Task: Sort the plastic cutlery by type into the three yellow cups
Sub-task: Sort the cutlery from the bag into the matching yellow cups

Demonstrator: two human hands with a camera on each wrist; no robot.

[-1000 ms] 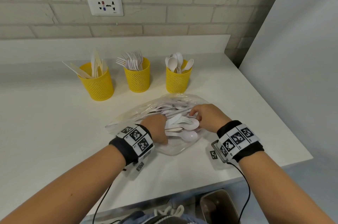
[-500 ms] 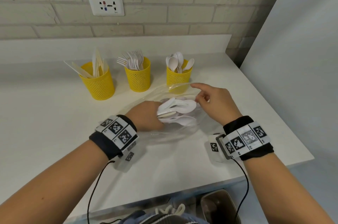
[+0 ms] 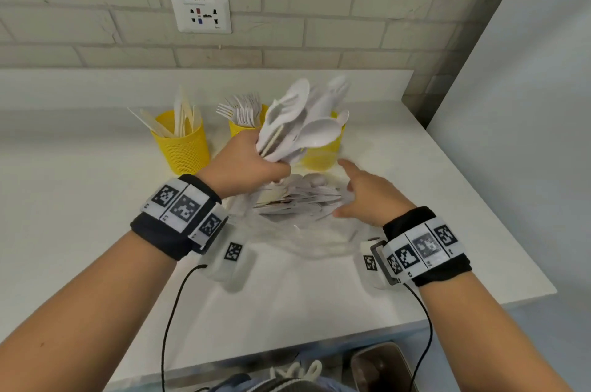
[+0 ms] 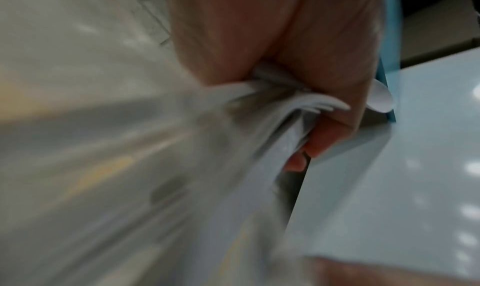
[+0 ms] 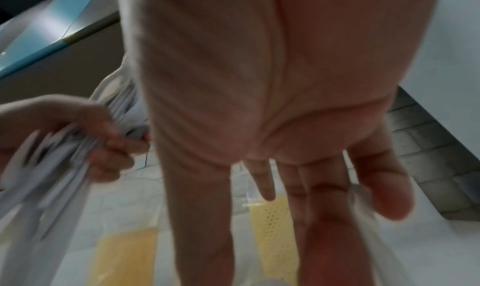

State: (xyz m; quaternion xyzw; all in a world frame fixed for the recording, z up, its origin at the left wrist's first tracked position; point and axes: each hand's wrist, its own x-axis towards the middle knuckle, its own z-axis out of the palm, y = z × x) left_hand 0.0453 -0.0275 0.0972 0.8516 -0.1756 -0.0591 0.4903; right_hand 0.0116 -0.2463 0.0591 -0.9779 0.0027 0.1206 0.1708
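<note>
Three yellow cups stand in a row toward the back edge of the bench (image 3: 80, 231): the knife cup (image 3: 184, 148) on the left, the fork cup (image 3: 244, 128) in the middle, and the spoon cup (image 3: 323, 153) on the right, mostly hidden behind what I hold. Half a second ago my left hand (image 3: 246, 164) was low in the clear bag (image 3: 307, 241) near the front edge; now it has come up and back, fingers wrapped tight round a thick bundle of spoons (image 3: 297, 126), bowls fanned upward just in front of the spoon cup. The left wrist view shows fork tines (image 4: 322, 105) sticking out of my fist (so the handful looks mixed, not spoons alone). I judge it needs checking before it goes into any cup.

My right hand (image 3: 367, 196), which was pinching the bag's mouth up, has let go and dropped; it now hovers with fingers spread and straight, holding nothing, over the loose cutlery (image 3: 297, 196) still lying in the bag. Plenty remains there, so the sorting is only partly done.
</note>
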